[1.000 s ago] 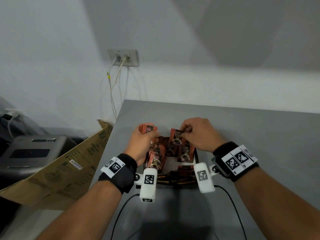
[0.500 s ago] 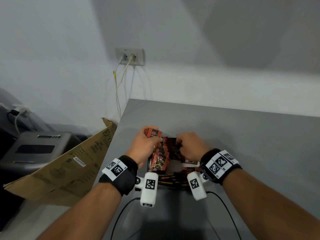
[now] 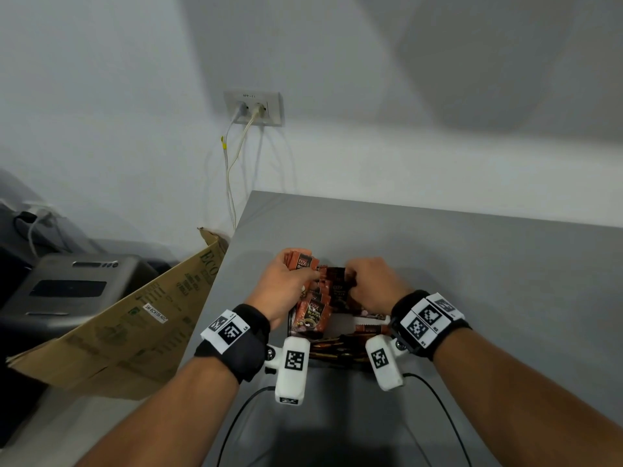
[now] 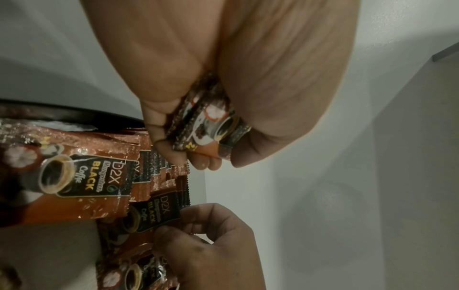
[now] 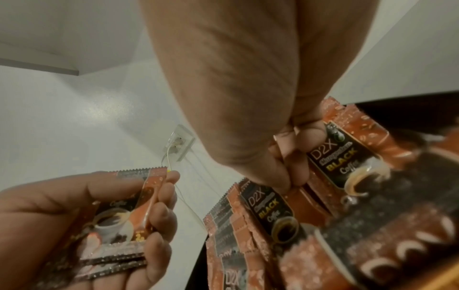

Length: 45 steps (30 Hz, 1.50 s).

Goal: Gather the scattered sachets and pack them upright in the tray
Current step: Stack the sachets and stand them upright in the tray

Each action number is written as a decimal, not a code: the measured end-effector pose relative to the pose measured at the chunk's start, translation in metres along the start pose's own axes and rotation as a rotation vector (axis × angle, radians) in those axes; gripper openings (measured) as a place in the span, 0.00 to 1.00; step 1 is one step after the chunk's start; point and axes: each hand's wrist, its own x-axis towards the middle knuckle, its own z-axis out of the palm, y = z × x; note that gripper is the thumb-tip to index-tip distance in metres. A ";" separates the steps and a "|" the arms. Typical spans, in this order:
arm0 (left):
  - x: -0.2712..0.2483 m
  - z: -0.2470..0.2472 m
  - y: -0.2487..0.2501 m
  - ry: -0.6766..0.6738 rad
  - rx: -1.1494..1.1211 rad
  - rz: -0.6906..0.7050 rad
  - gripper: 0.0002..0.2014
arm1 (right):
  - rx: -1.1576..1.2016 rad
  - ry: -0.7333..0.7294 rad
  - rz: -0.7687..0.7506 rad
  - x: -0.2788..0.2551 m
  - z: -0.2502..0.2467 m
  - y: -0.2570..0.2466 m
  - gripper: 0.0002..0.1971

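Observation:
Orange and black coffee sachets [image 3: 315, 313] stand in a row inside a dark tray [image 3: 337, 352] on the grey table. My left hand [image 3: 290, 284] grips a small stack of sachets [image 3: 301, 262] just left of the tray; the stack of sachets [image 5: 119, 221] lies between its thumb and fingers. My right hand [image 3: 365, 286] is over the tray's far end and pinches the top of a standing sachet [image 3: 338, 291]. Its fingertips [image 5: 285, 180] pinch beside a sachet [image 5: 270, 208] among the upright ones. Both hands hide the tray's far rim.
The grey table [image 3: 472, 281] stretches right and back to a white wall. Its left edge drops off beside a cardboard box [image 3: 128, 328] and a grey machine [image 3: 67, 291]. A wall socket [image 3: 253, 107] has cables hanging down. Two black cables run across the table's near side.
My right hand has lowered its sachet into the tray among the upright ones. The left hand has kept its stack beside the tray. The head view has tilted up.

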 end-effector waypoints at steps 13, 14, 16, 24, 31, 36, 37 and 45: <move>-0.002 0.011 0.001 -0.088 0.089 0.062 0.20 | 0.417 0.120 -0.053 -0.016 -0.041 -0.007 0.08; -0.002 0.014 0.002 -0.111 0.113 0.080 0.21 | 0.465 0.108 -0.072 -0.019 -0.046 -0.011 0.08; -0.005 0.020 0.004 -0.125 0.143 0.098 0.19 | 0.464 0.110 -0.107 -0.022 -0.052 -0.015 0.05; 0.003 0.009 0.004 0.065 0.091 0.016 0.09 | 0.139 0.017 -0.036 -0.023 -0.043 0.009 0.06; -0.004 0.007 0.001 0.034 0.142 0.023 0.12 | -0.081 -0.103 -0.039 -0.012 -0.009 0.002 0.10; -0.004 0.003 0.000 0.017 0.168 0.027 0.10 | -0.093 -0.106 -0.042 -0.005 -0.005 -0.002 0.13; -0.004 0.002 0.000 0.014 0.170 0.027 0.10 | -0.094 -0.098 -0.043 -0.005 -0.005 -0.002 0.13; -0.005 0.005 0.003 -0.026 0.153 0.032 0.08 | -0.055 -0.036 -0.050 -0.002 -0.002 0.001 0.10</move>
